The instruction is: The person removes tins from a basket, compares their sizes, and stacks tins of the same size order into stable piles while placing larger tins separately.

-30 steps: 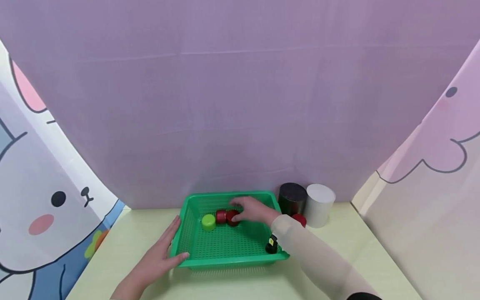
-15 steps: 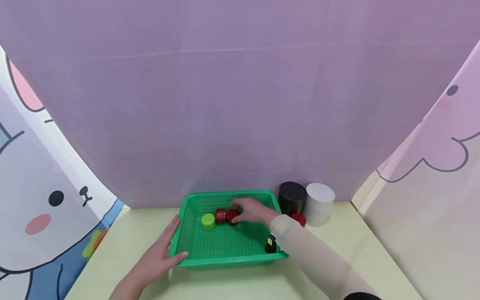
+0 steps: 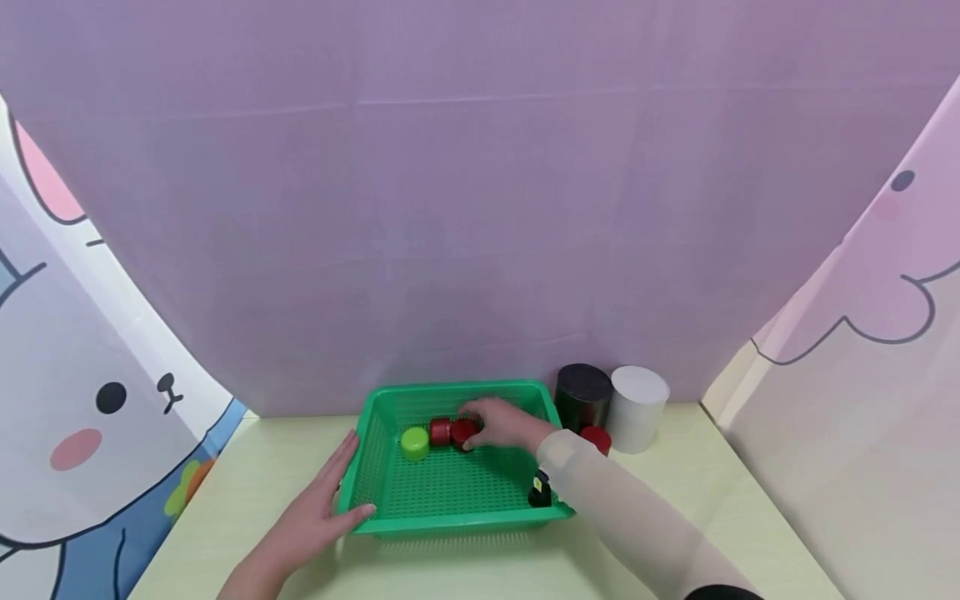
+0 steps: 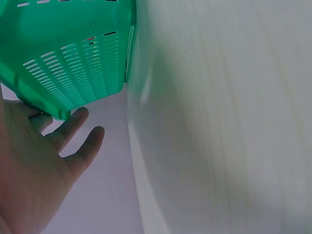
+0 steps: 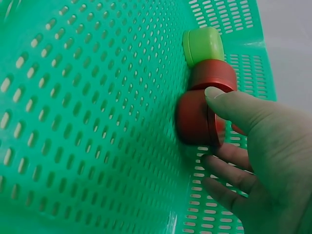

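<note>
In the head view, a green plastic basket (image 3: 457,524) stands on the table. My right hand (image 3: 508,422) reaches into it over the right side, thumb and fingers round a small dark red round canister (image 3: 462,432). The right wrist view has the thumb on this canister's lid edge, fingers on the other side. Against it lies a second red canister (image 3: 440,432), with a lime green canister (image 3: 415,443) just to the left. My left hand (image 3: 309,523) rests against the basket's left side, fingers stretched along the wall, thumb at the near left corner. In the left wrist view its fingers are spread apart.
Behind the basket's right side stand a tall black canister (image 3: 583,398) and a tall white canister (image 3: 638,410). A red canister (image 3: 597,439) sits in front of them, partly hidden by my right sleeve (image 3: 607,492). A purple cloth (image 3: 480,208) hangs at the table's back edge.
</note>
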`<action>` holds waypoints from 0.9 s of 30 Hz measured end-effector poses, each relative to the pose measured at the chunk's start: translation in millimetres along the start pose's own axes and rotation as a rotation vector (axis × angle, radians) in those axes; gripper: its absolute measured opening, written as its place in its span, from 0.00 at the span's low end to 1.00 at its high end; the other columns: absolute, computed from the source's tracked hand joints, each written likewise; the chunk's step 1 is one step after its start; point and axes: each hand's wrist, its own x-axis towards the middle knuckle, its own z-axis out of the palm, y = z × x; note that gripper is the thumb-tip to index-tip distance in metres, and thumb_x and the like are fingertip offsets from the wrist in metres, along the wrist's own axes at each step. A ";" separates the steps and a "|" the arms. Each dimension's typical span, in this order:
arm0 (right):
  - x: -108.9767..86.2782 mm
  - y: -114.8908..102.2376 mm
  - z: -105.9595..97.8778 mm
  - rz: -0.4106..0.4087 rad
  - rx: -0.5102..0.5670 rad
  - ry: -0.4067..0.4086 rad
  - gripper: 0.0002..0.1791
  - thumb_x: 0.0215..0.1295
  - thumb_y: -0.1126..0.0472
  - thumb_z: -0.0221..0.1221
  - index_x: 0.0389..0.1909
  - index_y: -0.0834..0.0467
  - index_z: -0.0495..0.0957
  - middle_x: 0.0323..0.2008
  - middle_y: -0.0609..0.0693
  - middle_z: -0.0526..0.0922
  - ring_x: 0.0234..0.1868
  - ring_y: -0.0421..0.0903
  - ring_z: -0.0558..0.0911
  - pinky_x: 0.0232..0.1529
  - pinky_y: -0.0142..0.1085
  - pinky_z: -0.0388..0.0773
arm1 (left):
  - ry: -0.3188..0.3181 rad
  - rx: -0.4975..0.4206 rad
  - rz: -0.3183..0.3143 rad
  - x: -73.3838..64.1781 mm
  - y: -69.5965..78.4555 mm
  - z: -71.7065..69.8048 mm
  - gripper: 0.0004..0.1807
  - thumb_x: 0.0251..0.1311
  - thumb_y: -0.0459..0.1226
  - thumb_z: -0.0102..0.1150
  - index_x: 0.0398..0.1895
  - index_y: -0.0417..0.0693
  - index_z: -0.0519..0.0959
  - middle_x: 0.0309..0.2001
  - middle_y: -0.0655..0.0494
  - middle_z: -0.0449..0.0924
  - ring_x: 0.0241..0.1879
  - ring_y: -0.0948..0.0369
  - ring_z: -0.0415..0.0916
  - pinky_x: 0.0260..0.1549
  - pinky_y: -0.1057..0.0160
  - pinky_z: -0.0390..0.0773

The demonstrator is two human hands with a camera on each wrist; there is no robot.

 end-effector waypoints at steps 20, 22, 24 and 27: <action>0.6 1.4 2.2 -0.003 0.067 -0.047 0.31 0.69 0.59 0.78 0.70 0.56 0.80 0.58 0.51 0.85 0.57 0.49 0.85 0.52 0.40 0.84 | -0.005 0.001 -0.006 -0.8 -0.6 -0.2 0.59 0.70 0.49 0.76 0.92 0.46 0.48 0.90 0.44 0.46 0.83 0.31 0.53 0.70 0.28 0.66; 0.6 1.8 2.1 -0.004 0.068 -0.051 0.32 0.69 0.59 0.78 0.71 0.56 0.79 0.59 0.51 0.85 0.58 0.49 0.85 0.53 0.40 0.84 | -0.004 0.005 -0.004 -0.3 -1.9 0.3 0.59 0.70 0.49 0.76 0.92 0.46 0.48 0.90 0.44 0.46 0.83 0.31 0.53 0.70 0.29 0.66; 0.7 2.5 1.7 -0.004 0.065 -0.053 0.32 0.69 0.59 0.78 0.71 0.55 0.78 0.60 0.51 0.85 0.58 0.48 0.84 0.53 0.39 0.84 | -0.001 0.018 -0.009 0.2 -3.4 0.7 0.59 0.70 0.50 0.76 0.92 0.47 0.48 0.91 0.46 0.46 0.83 0.33 0.54 0.70 0.30 0.66; 0.1 3.5 2.4 -0.007 0.062 -0.059 0.33 0.69 0.59 0.78 0.72 0.56 0.78 0.61 0.51 0.84 0.60 0.49 0.84 0.54 0.40 0.83 | -0.003 0.034 -0.012 0.6 -5.2 2.0 0.59 0.70 0.51 0.76 0.93 0.48 0.48 0.91 0.48 0.46 0.83 0.33 0.54 0.70 0.31 0.67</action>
